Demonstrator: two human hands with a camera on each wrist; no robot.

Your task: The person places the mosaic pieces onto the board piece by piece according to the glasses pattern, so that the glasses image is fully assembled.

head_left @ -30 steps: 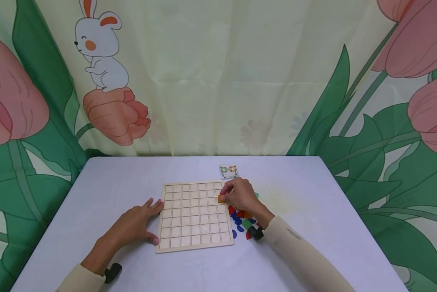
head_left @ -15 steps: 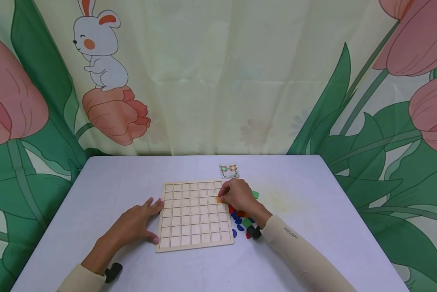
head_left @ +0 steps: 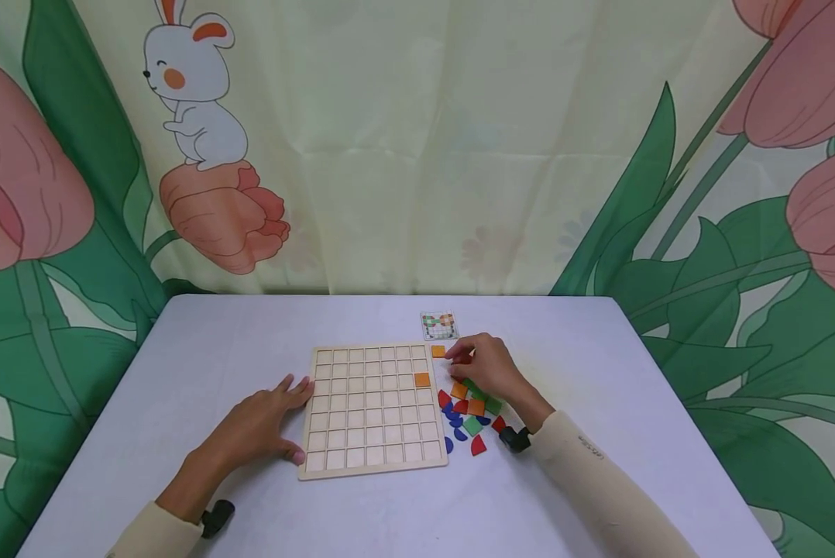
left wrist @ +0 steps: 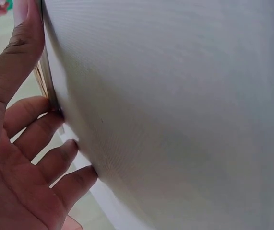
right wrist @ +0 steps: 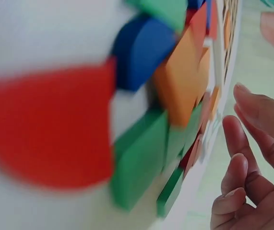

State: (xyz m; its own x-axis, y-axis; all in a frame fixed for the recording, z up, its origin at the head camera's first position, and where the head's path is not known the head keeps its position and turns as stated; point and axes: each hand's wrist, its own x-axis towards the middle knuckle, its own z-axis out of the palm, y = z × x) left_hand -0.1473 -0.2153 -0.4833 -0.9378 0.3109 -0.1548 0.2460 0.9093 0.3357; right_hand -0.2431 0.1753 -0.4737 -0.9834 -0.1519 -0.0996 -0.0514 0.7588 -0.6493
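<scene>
A wooden grid board lies on the white table, and one orange square tile sits in a cell near its right side. My left hand rests along the board's left edge, fingers spread and thumb near the lower corner; the left wrist view shows the fingertips at the tabletop. Just off the board's upper right corner lies another orange tile. My right hand hovers beside it, fingertips close to its right edge. In the right wrist view the thumb and fingers are apart, loosely bent, with nothing between them.
Right of the board lies a loose pile of pieces: blue half-rounds, red quarter-rounds, green squares and more orange squares. A small printed pattern card lies behind the board. A patterned curtain hangs behind the table.
My right hand has let go of the orange tile, now in its cell, and moved right and away from the board. The left hand has stayed in place.
</scene>
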